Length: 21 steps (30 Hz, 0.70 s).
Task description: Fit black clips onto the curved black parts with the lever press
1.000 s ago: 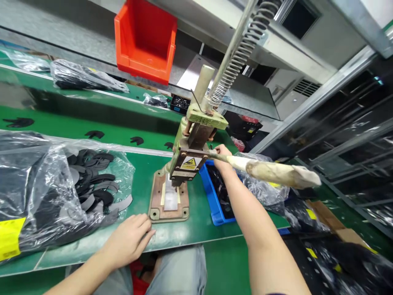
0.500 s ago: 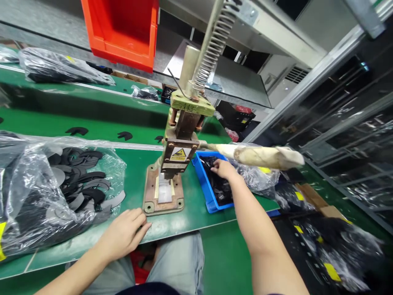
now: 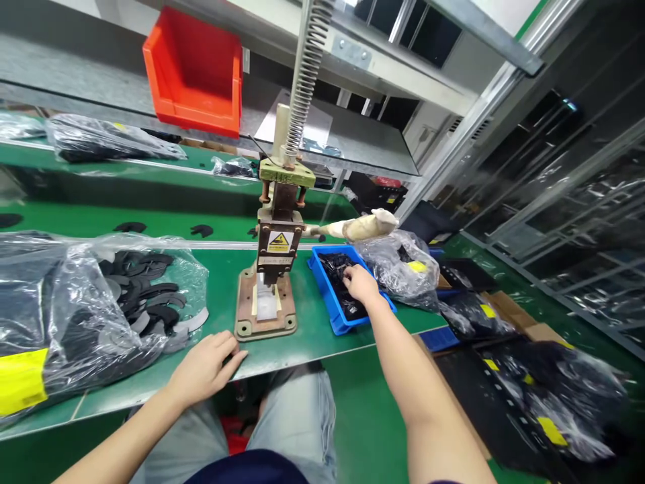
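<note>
My right hand [image 3: 360,284] reaches into a blue bin [image 3: 326,296] of small black parts [image 3: 351,308]. Its fingers are pinched together among them; what they hold, if anything, is hidden. On the table edge rests my left hand [image 3: 205,366], thumb apart and fingers laid over the green surface, holding nothing. Between the hands stands a hand press [image 3: 280,245] with a yellow warning label, its bare metal plate [image 3: 267,306] below the ram. The press's wrapped handle [image 3: 360,227] sticks out to the right, above the bin.
Left of the press, an open plastic bag [image 3: 85,296] spills black and grey curved pieces [image 3: 156,296]. Several dark curved pieces lie on the green strip [image 3: 166,212] behind. A red bin [image 3: 196,111] sits on the shelf above. Bagged goods [image 3: 398,262] stand right of the blue bin.
The view has shifted, so the press and shelf appear somewhat differently placed. My right hand stays in the blue bin, and my left hand still rests at the table edge.
</note>
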Each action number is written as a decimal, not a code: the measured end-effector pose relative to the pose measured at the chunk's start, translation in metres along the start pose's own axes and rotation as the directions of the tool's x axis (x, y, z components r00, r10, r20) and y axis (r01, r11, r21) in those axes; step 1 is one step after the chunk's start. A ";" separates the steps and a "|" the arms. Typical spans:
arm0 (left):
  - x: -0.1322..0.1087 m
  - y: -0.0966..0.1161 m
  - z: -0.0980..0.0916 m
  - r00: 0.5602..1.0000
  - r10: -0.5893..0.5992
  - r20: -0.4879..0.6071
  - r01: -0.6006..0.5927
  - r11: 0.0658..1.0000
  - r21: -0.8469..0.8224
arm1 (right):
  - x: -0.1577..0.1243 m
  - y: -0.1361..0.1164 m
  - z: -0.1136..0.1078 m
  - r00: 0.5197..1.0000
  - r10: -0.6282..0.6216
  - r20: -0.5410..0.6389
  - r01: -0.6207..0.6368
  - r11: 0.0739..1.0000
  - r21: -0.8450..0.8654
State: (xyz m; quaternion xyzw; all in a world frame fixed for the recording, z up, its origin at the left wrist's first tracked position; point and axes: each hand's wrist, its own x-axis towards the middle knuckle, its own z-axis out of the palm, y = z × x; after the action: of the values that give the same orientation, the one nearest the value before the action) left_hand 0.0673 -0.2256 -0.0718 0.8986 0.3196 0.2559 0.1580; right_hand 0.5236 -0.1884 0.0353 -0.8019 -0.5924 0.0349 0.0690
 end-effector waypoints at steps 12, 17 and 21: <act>0.012 0.014 -0.019 0.989 -0.076 -0.129 0.039 0.963 -0.266 | -0.061 0.010 -0.011 0.967 0.123 -0.225 0.037 0.803 0.595; 0.034 0.047 -0.043 0.981 -0.040 -0.190 -0.034 0.928 -0.370 | -0.110 -0.055 0.009 0.954 0.057 -0.296 0.236 0.470 0.851; 0.049 0.077 -0.054 0.975 -0.015 -0.220 -0.082 0.901 -0.426 | -0.158 -0.113 0.038 0.950 -0.022 -0.312 0.309 0.216 0.926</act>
State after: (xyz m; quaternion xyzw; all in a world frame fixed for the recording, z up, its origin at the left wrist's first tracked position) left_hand 0.1077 -0.2439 0.0241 0.8128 0.2545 0.4203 0.3130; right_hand 0.3651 -0.3043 0.0113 -0.5163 -0.5134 0.2916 0.6203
